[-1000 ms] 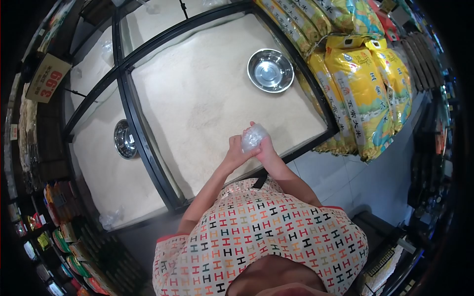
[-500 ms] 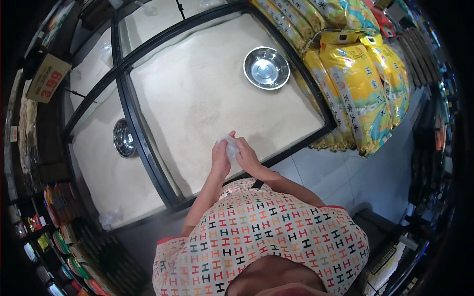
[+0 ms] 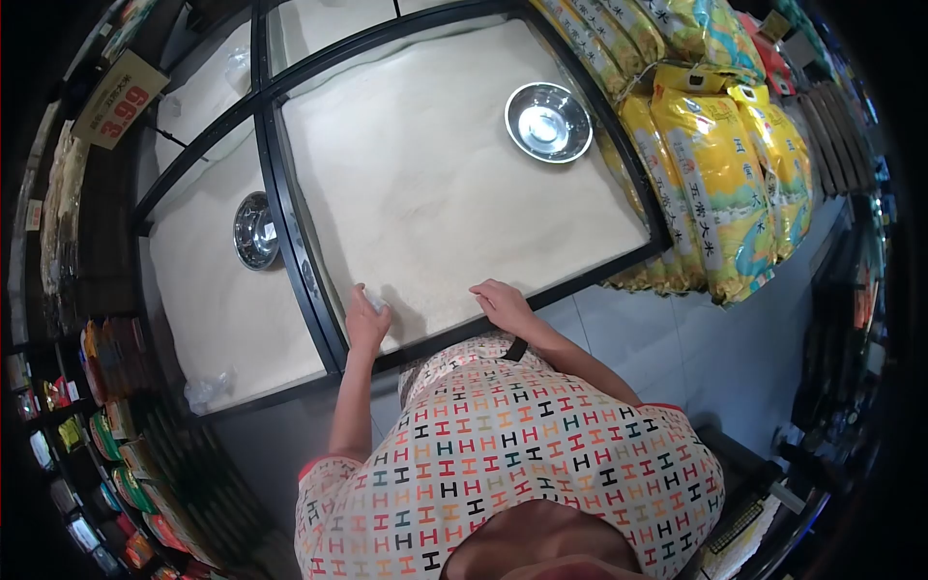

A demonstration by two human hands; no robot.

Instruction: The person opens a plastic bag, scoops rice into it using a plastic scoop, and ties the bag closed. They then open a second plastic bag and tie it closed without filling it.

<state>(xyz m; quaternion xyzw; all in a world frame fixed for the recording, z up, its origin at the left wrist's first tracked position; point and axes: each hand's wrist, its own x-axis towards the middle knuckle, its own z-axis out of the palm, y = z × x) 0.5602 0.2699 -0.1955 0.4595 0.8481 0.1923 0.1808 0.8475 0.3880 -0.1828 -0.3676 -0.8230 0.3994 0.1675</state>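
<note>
My left hand (image 3: 366, 321) is over the near left corner of the large bin of white rice (image 3: 425, 184), fingers closed round a bunched clear plastic bag (image 3: 376, 304). Most of that bag is hidden by the hand. To the right, above the bin's near edge, is my right hand (image 3: 503, 304), its fingers curled in and nothing visible in them. Toward the far right of the rice lies a shiny metal bowl (image 3: 548, 123), apart from both hands.
A black frame (image 3: 290, 222) divides the bins. In the left bin are a second metal bowl (image 3: 255, 232) and a crumpled clear bag (image 3: 209, 389). Yellow rice sacks (image 3: 710, 174) stand on the right. A price sign (image 3: 118, 99) is at left, above packed shelves.
My hands have come apart from around the plastic bag. The left moved left with the bag, and the right moved slightly right without it. The view has shifted a little.
</note>
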